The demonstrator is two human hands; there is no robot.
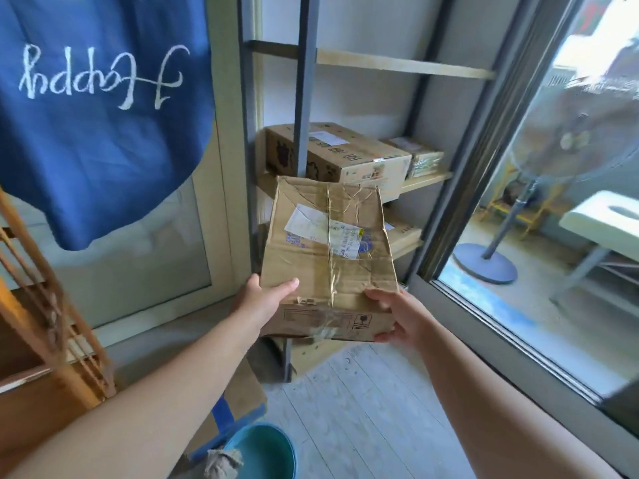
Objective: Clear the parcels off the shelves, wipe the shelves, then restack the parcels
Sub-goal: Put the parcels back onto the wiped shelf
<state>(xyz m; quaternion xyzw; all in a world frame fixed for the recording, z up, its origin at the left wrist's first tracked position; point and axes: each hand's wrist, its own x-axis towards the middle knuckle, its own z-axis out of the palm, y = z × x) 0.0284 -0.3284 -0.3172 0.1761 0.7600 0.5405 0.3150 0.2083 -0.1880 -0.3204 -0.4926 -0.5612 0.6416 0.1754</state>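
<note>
A tall shelf rack (373, 63) stands in front of me, from the middle up to 12 o'clock. It has grey posts and pale wood boards. At 3 o'clock is a big glass door (539, 236), and through it I see a fan (567, 140) on a round base. At 10 o'clock hangs a blue cloth (96, 126) with white writing on it. A wooden rack (45, 305) leans at 9 o'clock.

On the middle board sits a long brown box (349, 157). Just beside it, toward 2 o'clock, is a small flat parcel (420, 157).

In the middle of my view I hold a crumpled box (328, 250). It is brown, with a white label and shiny tape on top. It is up in the air in front of the rack, not on any board. It hides part of the lower boards.

My left hand (262, 299) grips the near left corner of the crumpled box, with my thumb on top. My right hand (397, 316) grips the near right corner, thumb on top and fingers curled under the edge.

Down at 6 o'clock is a teal bucket (273, 451) on the floor. A grey rag (223, 461) hangs over its rim. Just left of the bucket is another cardboard box (242, 399) with blue tape.
</note>
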